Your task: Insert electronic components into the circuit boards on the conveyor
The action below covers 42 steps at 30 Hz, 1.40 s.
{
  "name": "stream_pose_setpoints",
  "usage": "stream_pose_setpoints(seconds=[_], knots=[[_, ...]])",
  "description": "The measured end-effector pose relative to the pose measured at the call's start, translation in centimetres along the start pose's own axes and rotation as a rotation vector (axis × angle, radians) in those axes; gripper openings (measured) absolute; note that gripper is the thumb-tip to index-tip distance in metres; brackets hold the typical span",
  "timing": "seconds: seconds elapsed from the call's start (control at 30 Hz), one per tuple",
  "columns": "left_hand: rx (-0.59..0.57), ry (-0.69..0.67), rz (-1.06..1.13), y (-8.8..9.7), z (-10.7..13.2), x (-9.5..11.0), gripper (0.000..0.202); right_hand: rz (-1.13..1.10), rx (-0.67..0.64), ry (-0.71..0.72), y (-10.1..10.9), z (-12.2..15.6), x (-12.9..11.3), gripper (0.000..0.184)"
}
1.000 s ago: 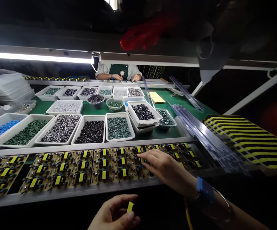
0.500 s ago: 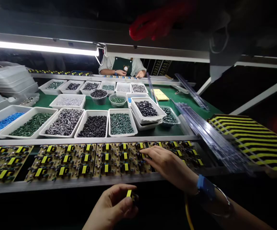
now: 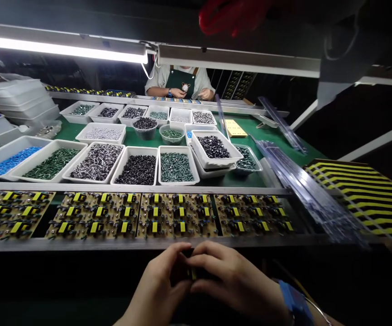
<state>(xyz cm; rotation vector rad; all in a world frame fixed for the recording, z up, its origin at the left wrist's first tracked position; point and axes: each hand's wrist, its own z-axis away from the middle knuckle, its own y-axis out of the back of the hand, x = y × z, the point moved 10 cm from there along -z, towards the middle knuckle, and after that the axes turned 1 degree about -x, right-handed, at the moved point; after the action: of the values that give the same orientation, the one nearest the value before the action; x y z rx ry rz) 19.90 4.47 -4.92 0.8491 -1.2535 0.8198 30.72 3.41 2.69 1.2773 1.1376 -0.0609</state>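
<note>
Yellow component (image 3: 193, 273), mostly hidden, at lower centre of frame, between left hand (image 3: 162, 276) and right hand (image 3: 231, 269). Both curled around it; cannot tell which grip pinches. Circuit boards (image 3: 168, 219) in row beyond, below middle of frame.

1. Boards (image 3: 169, 228): tan, dotted with yellow blocks (image 3: 182, 211).
2. Held part (image 3: 193, 273): dark, with some yellow.
3. Bench (image 3: 267, 132): green.
4. Trays (image 3: 179, 184): white.
5. Front-row pieces (image 3: 14, 160), left to right: blue, dark green, black-and-silver, black, teal.
6. Striped stack (image 3: 369, 199): yellow and black bands.
7. Wristband (image 3: 295, 302): blue.
8. Apron (image 3: 180, 80): dark green; sleeves (image 3: 156, 81) pale.
9. Card (image 3: 236, 128): pale yellow.
</note>
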Motion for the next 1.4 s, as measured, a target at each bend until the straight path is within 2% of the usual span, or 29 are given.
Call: stream_pose_setpoints(seconds=[0.13, 0.2, 0.27, 0.37, 0.43, 0.53, 0.7, 0.93, 1.17, 1.27, 1.4], knots=[[-0.064, -0.133, -0.137, -0.5, 0.5, 0.5, 0.075, -0.115, 0.001, -0.118, 0.5, 0.6, 1.2, 0.027], [-0.096, -0.169, -0.149, -0.7, 0.7, 0.7, 0.080, -0.094, 0.050, -0.133, 1.7, 1.0, 1.5, 0.028], [-0.081, -0.214, -0.189, -0.4, 0.8, 1.2, 0.080, -0.025, 0.148, -0.134, 3.4, 1.5, 2.1, 0.028], [-0.031, -0.284, -0.303, 0.1, 0.7, 2.1, 0.061, 0.166, 0.331, -0.120, 6.2, 2.2, 3.0, 0.024], [-0.033, -0.316, -0.363, -0.1, 0.7, 2.4, 0.045, 0.287, 0.384, -0.092, 7.1, 2.4, 3.3, 0.022], [-0.055, -0.384, -0.385, -0.9, 0.8, 2.5, 0.034, 0.375, 0.347, -0.062, 6.8, 1.9, 3.4, 0.023], [-0.057, -0.464, -0.388, -1.5, 1.3, 2.8, 0.032, 0.436, 0.267, -0.041, 6.1, 1.2, 2.9, 0.024], [-0.112, -0.464, -0.437, -1.7, 1.1, 4.2, 0.027, 0.455, 0.280, -0.047, 6.3, 1.4, 2.7, 0.025], [-0.107, -0.466, -0.402, -2.0, 1.2, 3.6, 0.029, 0.493, 0.232, -0.038, 5.2, 0.7, 2.4, 0.029], [-0.156, -0.449, -0.426, -2.4, 1.3, 3.6, 0.029, 0.486, 0.226, -0.056, 5.2, 0.3, 2.6, 0.024], [-0.106, -0.479, -0.405, -2.1, 1.6, 3.0, 0.027, 0.514, 0.213, -0.056, 5.8, 0.4, 2.5, 0.018]])
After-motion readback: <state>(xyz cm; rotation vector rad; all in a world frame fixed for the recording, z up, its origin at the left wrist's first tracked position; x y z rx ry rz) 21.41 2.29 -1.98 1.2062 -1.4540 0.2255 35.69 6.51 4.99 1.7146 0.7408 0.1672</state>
